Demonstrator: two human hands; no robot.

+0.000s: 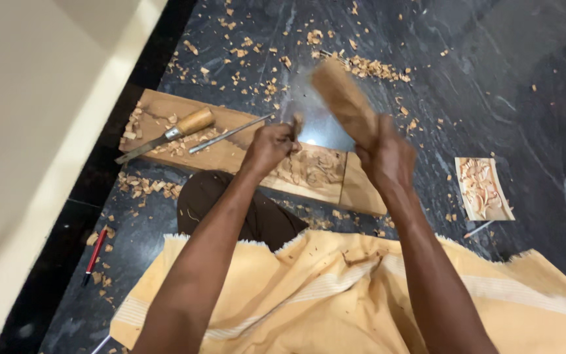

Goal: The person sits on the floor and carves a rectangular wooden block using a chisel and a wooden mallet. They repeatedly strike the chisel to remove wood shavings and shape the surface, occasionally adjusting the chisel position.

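A long wooden plank (230, 154) lies on the dark stone floor, with a carved floral panel (312, 169) on its right part. My left hand (271, 145) is closed around a chisel (296, 123) whose handle tip sticks up, set on the carving. My right hand (386, 156) grips a wooden mallet (343, 98), raised and blurred above the chisel. My arms reach forward over a yellow cloth (335, 288) across my lap.
A wooden-handled chisel (168, 134) and a thin metal tool (229, 133) rest on the plank's left part. A small carved block (481, 188) lies at the right. Wood chips (368, 65) litter the floor. A red pen (95, 252) lies near the pale wall (34, 131).
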